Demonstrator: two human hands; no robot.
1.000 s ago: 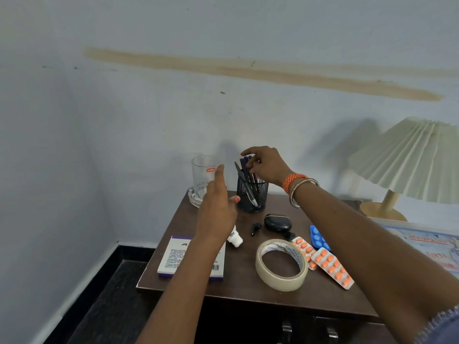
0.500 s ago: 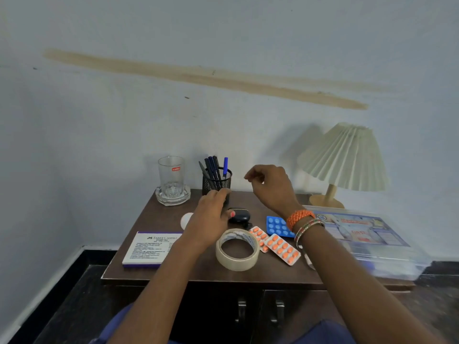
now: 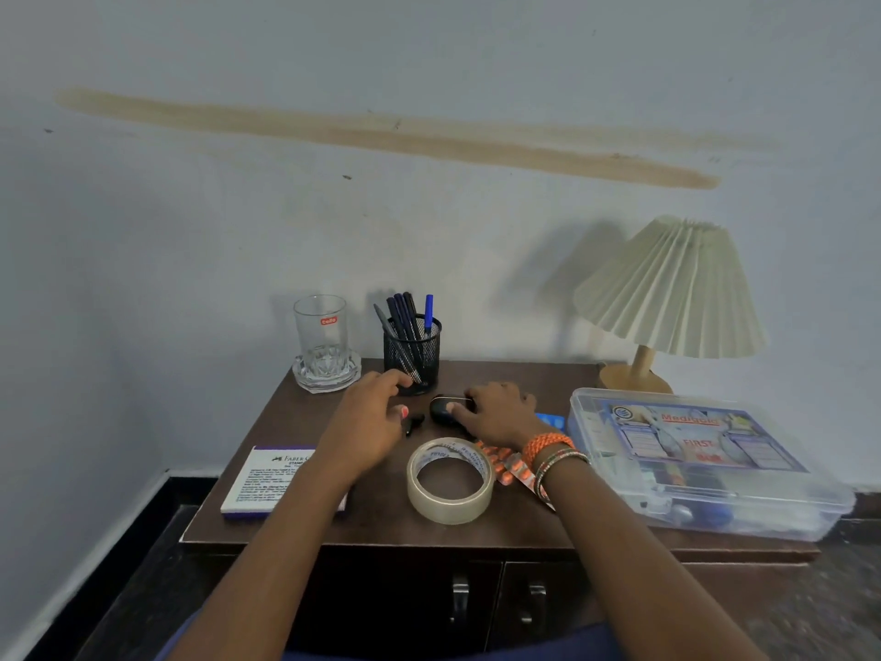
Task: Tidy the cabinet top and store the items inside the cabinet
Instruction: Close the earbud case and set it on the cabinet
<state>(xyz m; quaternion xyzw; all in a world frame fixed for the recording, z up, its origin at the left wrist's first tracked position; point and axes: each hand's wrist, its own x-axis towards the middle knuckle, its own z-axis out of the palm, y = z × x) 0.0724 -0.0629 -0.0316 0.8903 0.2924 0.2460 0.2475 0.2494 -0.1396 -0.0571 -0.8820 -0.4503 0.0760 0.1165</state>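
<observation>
Both hands reach toward the middle of the cabinet top [image 3: 515,379]. The right hand [image 3: 500,412] curls its fingers over the black earbud case [image 3: 442,408]. The left hand [image 3: 369,422], loosely open and holding nothing, hovers just left of the loose earbud [image 3: 414,424], which lies near-left of the case.

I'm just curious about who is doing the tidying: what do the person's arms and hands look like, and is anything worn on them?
Both forearms are bare, with no sleeves in view. The right wrist carries a thick orange beaded bracelet and, just behind it, a stack of thin bangles in mixed colours. The left hand wears nothing on the wrist; its thumbnail is painted orange-red. The right hand shows no rings.
</observation>
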